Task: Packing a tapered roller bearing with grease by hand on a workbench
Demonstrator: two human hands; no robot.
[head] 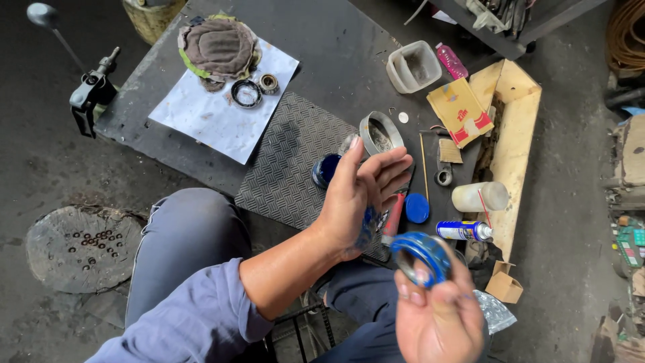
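In the lower right of the frame the right hand (pixel 440 319) held a round metal bearing ring smeared with blue grease (pixel 421 257); the fingers were curled around its lower edge and the fingertips (pixel 420 296) were pinching the rim. The left hand (pixel 359 195) stood in the middle of the frame, just above and left of the ring, not touching it. Its fingers were straight and pressed close together, the palm turned to the right, and blue grease (pixel 368 225) covered the heel of the palm.

Behind the left hand, on a dark ribbed rubber mat (pixel 285 161), stood an open small jar of blue grease (pixel 327 169), and its round blue lid (pixel 417 208) lay to the right. A grey metal ring cup (pixel 381 133) was near above them. At the right lay a blue and white spray can (pixel 463 230) and a pale plastic jar on its side (pixel 480 196). In the upper left a sheet of white paper (pixel 215 117) carried a dirty brown cloth (pixel 218 47) and two small bearings (pixel 255 89). The dark metal table (pixel 336 47) bore all of this
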